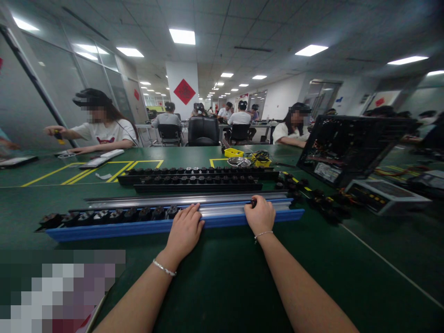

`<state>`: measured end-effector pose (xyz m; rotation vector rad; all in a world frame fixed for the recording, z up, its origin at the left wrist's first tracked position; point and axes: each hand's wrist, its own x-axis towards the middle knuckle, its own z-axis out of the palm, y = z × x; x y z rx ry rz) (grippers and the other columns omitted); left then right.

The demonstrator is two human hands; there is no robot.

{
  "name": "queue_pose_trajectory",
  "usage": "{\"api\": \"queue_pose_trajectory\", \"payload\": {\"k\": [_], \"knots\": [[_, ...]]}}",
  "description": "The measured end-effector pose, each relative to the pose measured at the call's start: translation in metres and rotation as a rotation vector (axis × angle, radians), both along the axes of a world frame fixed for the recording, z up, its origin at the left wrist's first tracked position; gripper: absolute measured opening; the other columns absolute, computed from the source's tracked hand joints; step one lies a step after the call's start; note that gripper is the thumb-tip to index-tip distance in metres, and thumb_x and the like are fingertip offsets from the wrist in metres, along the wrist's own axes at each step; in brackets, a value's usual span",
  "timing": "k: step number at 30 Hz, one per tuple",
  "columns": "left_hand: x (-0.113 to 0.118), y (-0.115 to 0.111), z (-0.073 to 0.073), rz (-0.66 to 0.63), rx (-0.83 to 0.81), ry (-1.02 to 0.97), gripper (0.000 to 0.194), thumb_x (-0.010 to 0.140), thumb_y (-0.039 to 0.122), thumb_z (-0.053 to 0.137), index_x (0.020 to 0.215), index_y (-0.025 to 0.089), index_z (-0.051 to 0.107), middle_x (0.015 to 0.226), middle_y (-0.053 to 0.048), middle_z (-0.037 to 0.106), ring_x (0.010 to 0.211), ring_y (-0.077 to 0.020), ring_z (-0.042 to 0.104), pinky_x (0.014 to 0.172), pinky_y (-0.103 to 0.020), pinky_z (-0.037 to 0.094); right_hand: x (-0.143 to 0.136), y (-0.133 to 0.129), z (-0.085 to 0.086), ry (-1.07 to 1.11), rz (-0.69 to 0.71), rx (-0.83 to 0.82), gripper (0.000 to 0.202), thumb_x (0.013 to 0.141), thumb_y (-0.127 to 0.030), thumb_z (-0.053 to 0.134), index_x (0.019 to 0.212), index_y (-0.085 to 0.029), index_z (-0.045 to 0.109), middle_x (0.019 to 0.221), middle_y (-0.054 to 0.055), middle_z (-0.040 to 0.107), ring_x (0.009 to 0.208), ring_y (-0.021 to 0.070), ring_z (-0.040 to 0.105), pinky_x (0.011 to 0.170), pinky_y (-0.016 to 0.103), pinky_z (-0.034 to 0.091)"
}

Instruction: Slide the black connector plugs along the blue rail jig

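A long metal rail with blue sides lies across the table in front of me. Several round black socket modules sit in a row along its left part. My left hand lies over the rail at the right end of that row, fingers stretched out; what is under the palm is hidden. Farther right, my right hand has its fingers closed round a small black socket module at the rail, mostly covered by the fingers. Between my hands the bare silver channel shows.
Behind lie a black rail and two rows of black modules. Loose modules, an open computer case and a power supply are at the right. A metal bowl and yellow tray stand farther back. People sit around.
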<state>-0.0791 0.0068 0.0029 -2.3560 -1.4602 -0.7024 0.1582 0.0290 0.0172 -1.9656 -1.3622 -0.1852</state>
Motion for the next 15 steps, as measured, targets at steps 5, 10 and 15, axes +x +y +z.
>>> {"api": "queue_pose_trajectory", "payload": {"k": [5, 10, 15], "knots": [[0.0, 0.001, 0.0, 0.009, -0.007, 0.004, 0.018, 0.088, 0.027, 0.042, 0.09, 0.021, 0.059, 0.13, -0.008, 0.055, 0.122, -0.025, 0.047, 0.096, -0.045, 0.039, 0.005, 0.001, 0.0, 0.008, -0.024, 0.007, 0.032, 0.071, -0.021, 0.048, 0.099, -0.016, 0.063, 0.095, 0.009, 0.066, 0.09, 0.0253, 0.051, 0.076, 0.035, 0.034], [0.0, 0.002, -0.002, 0.003, -0.015, -0.022, 0.017, 0.087, 0.026, 0.042, 0.091, 0.021, 0.059, 0.131, -0.008, 0.054, 0.122, -0.025, 0.047, 0.096, -0.046, 0.038, 0.009, 0.001, 0.0, 0.01, -0.04, 0.024, 0.031, 0.071, -0.021, 0.048, 0.097, -0.016, 0.064, 0.094, 0.01, 0.066, 0.089, 0.0252, 0.051, 0.076, 0.035, 0.033], [-0.003, 0.005, -0.004, -0.007, -0.029, -0.043, 0.019, 0.089, 0.027, 0.04, 0.092, 0.022, 0.059, 0.13, -0.008, 0.055, 0.122, -0.0242, 0.046, 0.097, -0.046, 0.035, 0.016, 0.002, 0.001, 0.015, -0.061, 0.012, 0.031, 0.071, -0.022, 0.047, 0.096, -0.016, 0.064, 0.092, 0.01, 0.066, 0.088, 0.0253, 0.05, 0.076, 0.035, 0.034]]}}
